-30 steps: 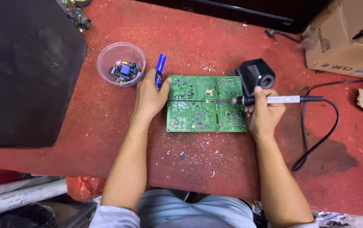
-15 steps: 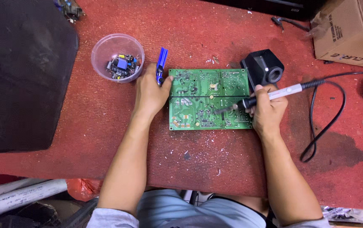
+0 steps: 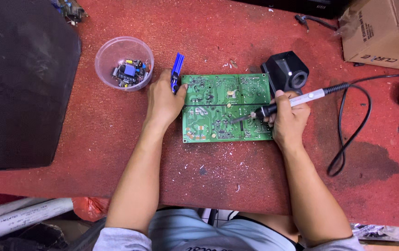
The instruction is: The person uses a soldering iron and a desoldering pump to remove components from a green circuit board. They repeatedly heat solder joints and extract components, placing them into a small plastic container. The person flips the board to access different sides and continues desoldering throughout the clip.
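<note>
Red, gritty bench top (image 3: 236, 42) fills the view, speckled w/ pale debris; we take the green circuit board (image 3: 218, 100) as our ref. point. Board lies flat, solder side up, approx. centre of the bench.

Left hand (image 3: 163, 100) rests at the board's left edge, fingers curled shut around a blue tool (image 3: 176, 73) that sticks out beyond the knuckles, away from the person; hand also touches the board edge.

Right hand (image 3: 288, 120) sits at the board's right edge, clamped on a soldering iron (image 3: 278, 106) in a pen-type grip. Iron tip rests on the board's lower middle area. We cannot tell if solder is flowing. Iron's black cable (image 3: 355, 125) loops off right of the board.

Black stand block (image 3: 287, 72) sits just beyond the board's far right corner. Clear plastic bowl (image 3: 111, 53) holding small electronic parts (image 3: 130, 72) stands left of the board, past the left hand. Cardboard box (image 3: 380, 28) is far right of the board, well apart. Dark mat (image 3: 18, 79) lies far left.
</note>
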